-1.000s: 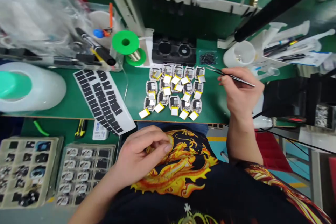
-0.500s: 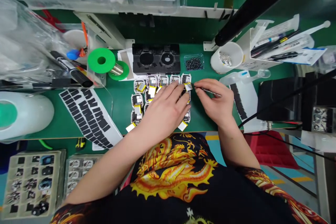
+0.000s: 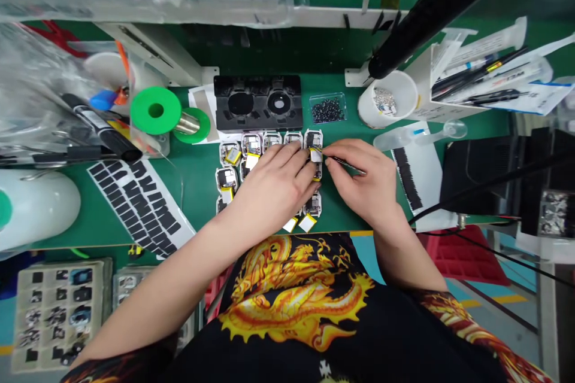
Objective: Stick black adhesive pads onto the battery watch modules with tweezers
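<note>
Small metal-framed electronic modules [image 3: 227, 178] lie in close rows, many with white, yellow-edged tabs [image 3: 307, 223] beside or on them; slim tweezers [image 3: 347, 163] point left, tips at the far right module [image 3: 313, 140]

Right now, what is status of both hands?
Right hand holding tweezers at a white tab. Left hand over the module rows, hiding some. Nothing else in way.

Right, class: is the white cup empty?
Not empty: a small heap of silvery pieces lies inside the white cup, seen from above through its open top.
</note>
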`<state>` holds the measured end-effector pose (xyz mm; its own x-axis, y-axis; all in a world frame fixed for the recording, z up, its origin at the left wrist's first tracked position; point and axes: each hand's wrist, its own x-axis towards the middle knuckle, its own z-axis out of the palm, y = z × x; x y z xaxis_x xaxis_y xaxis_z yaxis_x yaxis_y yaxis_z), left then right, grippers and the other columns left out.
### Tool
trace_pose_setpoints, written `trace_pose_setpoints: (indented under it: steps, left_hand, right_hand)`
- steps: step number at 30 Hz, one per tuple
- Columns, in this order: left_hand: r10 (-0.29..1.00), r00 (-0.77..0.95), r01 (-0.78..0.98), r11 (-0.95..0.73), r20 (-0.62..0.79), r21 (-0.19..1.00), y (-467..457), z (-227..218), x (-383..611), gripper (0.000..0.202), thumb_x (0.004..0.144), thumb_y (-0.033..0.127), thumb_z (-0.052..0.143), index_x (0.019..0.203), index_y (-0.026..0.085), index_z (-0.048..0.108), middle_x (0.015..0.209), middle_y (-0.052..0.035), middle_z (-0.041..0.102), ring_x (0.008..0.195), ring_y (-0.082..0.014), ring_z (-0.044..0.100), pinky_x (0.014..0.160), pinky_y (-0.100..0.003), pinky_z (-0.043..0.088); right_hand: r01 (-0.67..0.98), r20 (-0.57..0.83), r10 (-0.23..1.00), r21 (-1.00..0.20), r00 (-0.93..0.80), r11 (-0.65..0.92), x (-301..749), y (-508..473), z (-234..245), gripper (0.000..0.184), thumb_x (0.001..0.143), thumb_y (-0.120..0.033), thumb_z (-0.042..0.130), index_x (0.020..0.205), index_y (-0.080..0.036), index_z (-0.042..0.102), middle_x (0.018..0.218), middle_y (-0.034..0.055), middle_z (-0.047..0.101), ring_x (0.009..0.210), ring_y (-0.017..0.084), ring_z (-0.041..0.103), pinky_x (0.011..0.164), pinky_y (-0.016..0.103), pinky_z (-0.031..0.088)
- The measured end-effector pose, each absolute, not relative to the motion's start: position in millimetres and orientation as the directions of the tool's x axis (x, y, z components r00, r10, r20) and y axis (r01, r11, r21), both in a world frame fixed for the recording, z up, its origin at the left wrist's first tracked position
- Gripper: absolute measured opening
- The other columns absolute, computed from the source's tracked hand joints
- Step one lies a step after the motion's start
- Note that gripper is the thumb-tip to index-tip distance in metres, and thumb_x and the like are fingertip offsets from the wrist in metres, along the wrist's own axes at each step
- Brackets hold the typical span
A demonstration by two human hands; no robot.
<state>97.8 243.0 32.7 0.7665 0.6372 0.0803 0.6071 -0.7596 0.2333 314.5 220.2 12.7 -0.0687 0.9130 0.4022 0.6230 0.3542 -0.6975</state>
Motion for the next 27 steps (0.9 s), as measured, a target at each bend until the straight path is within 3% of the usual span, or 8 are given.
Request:
trace_pose_setpoints:
  steps: [7,17,27]
  left_hand:
    - [0.61,0.79,0.583,-0.778,0.058,0.232,248.0,33.8,96.0,0.036,0.116,0.033,0.056,0.129,0.007,0.076,0.137,-0.0221,0.076,0.144,-0.0412,0.067,0.124,-0.06,0.056]
    - [0.569,0.82,0.532,-0.8,0.068,0.277,259.5,31.6,88.4,0.031,0.115,0.035,0.059,0.111,0.014,0.082,0.136,-0.0195,0.077,0.139,-0.0371,0.069,0.12,-0.057,0.057]
    - [0.541,0.839,0.502,-0.812,0.058,0.299,264.6,29.9,85.0,0.032,0.115,0.035,0.059,0.112,0.011,0.08,0.132,-0.0183,0.076,0.136,-0.0351,0.069,0.118,-0.053,0.057]
  right_hand:
    - [0.635,0.376,0.923,-0.696,-0.078,0.337,314.5,221.2,16.7,0.021,0.104,-0.014,0.069,0.111,-0.027,0.084,0.11,0.0039,0.087,0.103,0.022,0.084,0.094,0.038,0.069]
    - [0.664,0.338,0.939,-0.686,-0.071,0.297,313.3,225.4,19.9,0.02,0.102,-0.016,0.07,0.109,-0.029,0.084,0.11,0.0025,0.088,0.102,0.023,0.084,0.094,0.039,0.069]
    - [0.674,0.384,0.917,-0.65,-0.108,0.351,310.0,220.8,14.9,0.021,0.104,-0.015,0.07,0.11,-0.028,0.084,0.108,0.0032,0.088,0.105,0.024,0.084,0.097,0.042,0.069]
